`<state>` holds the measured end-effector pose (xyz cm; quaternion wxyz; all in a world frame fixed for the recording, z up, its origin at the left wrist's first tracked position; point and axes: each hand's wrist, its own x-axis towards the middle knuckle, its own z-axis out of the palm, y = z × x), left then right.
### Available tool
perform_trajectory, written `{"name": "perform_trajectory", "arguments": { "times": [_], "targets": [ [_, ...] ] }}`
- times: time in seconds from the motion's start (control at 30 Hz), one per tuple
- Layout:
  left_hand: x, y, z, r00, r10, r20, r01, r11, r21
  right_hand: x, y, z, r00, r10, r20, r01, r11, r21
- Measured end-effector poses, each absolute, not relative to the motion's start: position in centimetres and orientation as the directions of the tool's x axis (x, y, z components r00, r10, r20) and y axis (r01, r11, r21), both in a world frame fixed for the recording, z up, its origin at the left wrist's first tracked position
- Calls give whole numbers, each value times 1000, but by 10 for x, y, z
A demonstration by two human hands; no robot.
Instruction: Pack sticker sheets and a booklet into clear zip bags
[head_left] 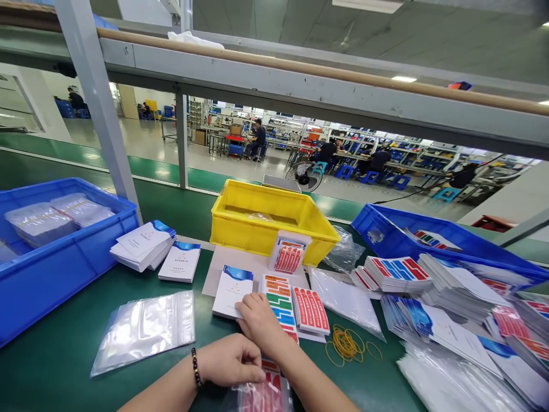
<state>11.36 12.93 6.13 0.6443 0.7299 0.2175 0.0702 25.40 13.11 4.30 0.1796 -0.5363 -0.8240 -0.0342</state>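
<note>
My left hand (231, 359), with a dark bead bracelet on the wrist, is closed on a clear bag (261, 395) holding red sticker sheets at the near edge of the green table. My right hand (258, 323) reaches over it, fingers curled on the near edge of a white and blue booklet (231, 289). Right beside that hand lies a colourful label sheet (281, 303) and a red label sheet stack (310, 309). Whether the right hand grips the booklet or the label sheet is hard to tell.
A yellow bin (274, 226) stands behind, a blue bin (55, 257) with bagged items at left, another blue bin (429, 240) at right. Clear bags (146, 329), booklet stacks (143, 243), rubber bands (345, 343) and piles of printed sheets (454, 309) cover the table. People sit at benches far behind.
</note>
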Motion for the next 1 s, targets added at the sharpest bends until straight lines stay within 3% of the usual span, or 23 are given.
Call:
{"name": "perform_trajectory", "arguments": {
  "times": [0.2,0.27,0.37,0.47,0.53,0.63,0.8,1.0],
  "targets": [
    [120,131,53,863,482,-154,67,193,979,286,103,68,-250,806,537,883,417,-215],
    [123,132,47,836,505,-214,-25,424,905,298,87,84,-258,800,542,841,462,-281],
    [127,133,40,831,450,-327,-111,711,695,313,70,101,-372,839,397,745,525,-410],
    [128,131,35,801,484,-353,-157,738,656,330,76,100,-266,908,323,789,397,-469],
    [128,129,35,781,517,-349,-184,726,663,342,92,89,-58,956,286,907,170,-385],
    [125,127,40,822,468,-323,-149,726,671,356,120,70,69,970,233,950,7,-312],
    [122,124,47,907,325,-268,-38,696,717,362,140,57,111,977,180,963,-61,-261],
    [123,123,44,905,315,-285,-18,699,715,362,140,61,128,974,185,961,-76,-266]
  ]
}}
